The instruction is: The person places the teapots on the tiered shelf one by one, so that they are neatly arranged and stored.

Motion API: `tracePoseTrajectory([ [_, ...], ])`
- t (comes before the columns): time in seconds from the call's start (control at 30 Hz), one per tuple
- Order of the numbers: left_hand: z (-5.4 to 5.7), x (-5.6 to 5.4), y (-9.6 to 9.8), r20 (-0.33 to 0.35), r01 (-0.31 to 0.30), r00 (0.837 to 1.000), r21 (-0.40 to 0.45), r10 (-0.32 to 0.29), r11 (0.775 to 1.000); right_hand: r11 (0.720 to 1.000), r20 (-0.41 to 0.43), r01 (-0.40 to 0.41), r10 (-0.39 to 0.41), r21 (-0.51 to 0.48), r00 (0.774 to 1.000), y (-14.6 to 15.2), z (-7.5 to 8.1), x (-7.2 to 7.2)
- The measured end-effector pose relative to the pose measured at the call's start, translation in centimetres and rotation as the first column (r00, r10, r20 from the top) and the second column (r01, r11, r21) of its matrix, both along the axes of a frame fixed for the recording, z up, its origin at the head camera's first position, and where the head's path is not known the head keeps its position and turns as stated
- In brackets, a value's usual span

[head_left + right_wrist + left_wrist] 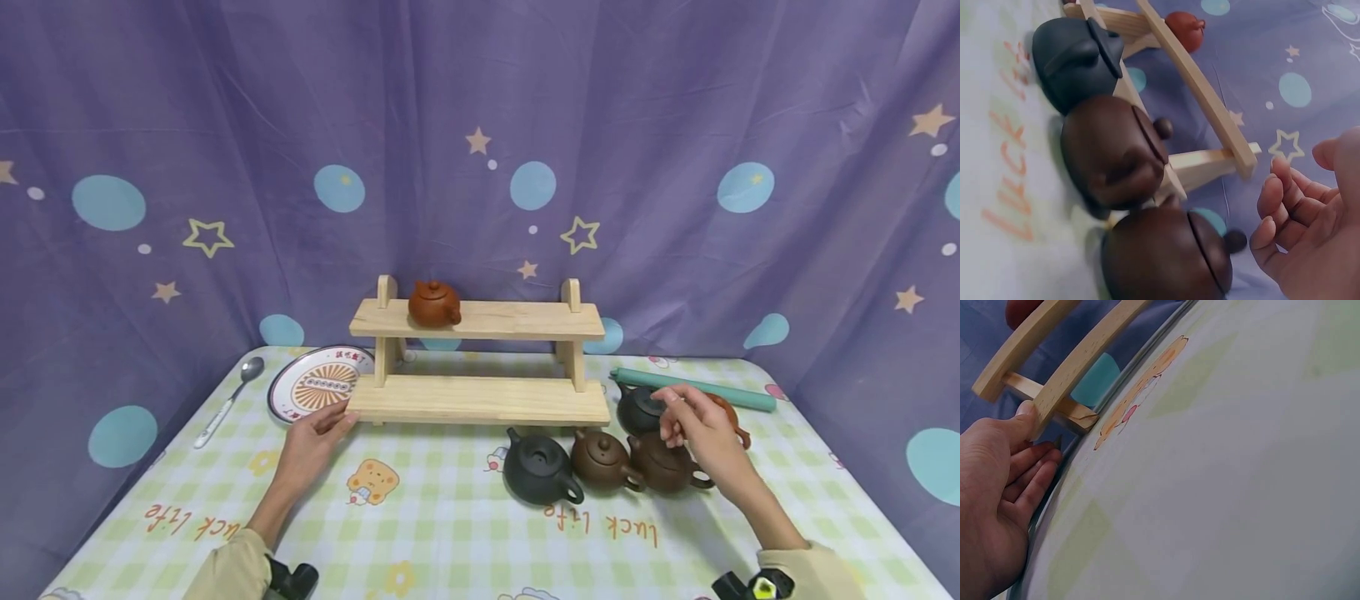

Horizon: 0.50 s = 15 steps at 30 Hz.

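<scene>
My left hand [309,446] grips the left end of the lower board of a two-tier wooden shelf [480,398]. In the left wrist view its thumb [1025,412] lies against the board's end, with the other fingers below. A small orange-brown teapot [434,305] sits on the upper board, left of its middle. My right hand [693,429], fingers loosely bent and holding nothing, is over the teapots at the right. Below it are a dark brown teapot [663,467] and a partly hidden black teapot [637,408]. Another brown teapot [1113,150] and a wide black teapot [536,471] stand further left.
A patterned plate [285,392] lies behind the shelf's left end, with a spoon [232,400] left of it. At the back right lies a green rod [738,397]. An orange-brown teapot [729,412] is partly hidden behind my right hand. A purple curtain [660,100] hangs behind the table.
</scene>
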State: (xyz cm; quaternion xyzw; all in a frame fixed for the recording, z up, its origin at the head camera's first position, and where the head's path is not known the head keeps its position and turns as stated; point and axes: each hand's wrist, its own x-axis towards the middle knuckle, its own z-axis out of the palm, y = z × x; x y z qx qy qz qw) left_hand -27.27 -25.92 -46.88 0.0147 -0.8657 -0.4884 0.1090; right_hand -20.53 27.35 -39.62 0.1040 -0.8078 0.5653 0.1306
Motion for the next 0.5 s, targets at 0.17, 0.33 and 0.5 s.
tracePoseTrajectory([
  [0.17, 0.0, 0.1, 0.0, -0.004, -0.001, 1.000, 0.001, 0.001, 1.000, 1.000, 0.006, 0.020, -0.020, 0.015, 1.000, 1.3, -0.6, 1.0],
  [0.33, 0.0, 0.1, 0.0, 0.000, -0.003, 1.000, -0.010, 0.003, 1.000, 0.999, 0.028, 0.033, -0.034, 0.030, 0.999, 2.6, -1.2, 2.0],
  [0.5, 0.1, 0.0, -0.1, 0.010, -0.002, 1.000, -0.010, 0.002, 1.000, 0.998, 0.039, 0.055, -0.057, 0.038, 0.998, 3.9, -1.8, 2.9],
])
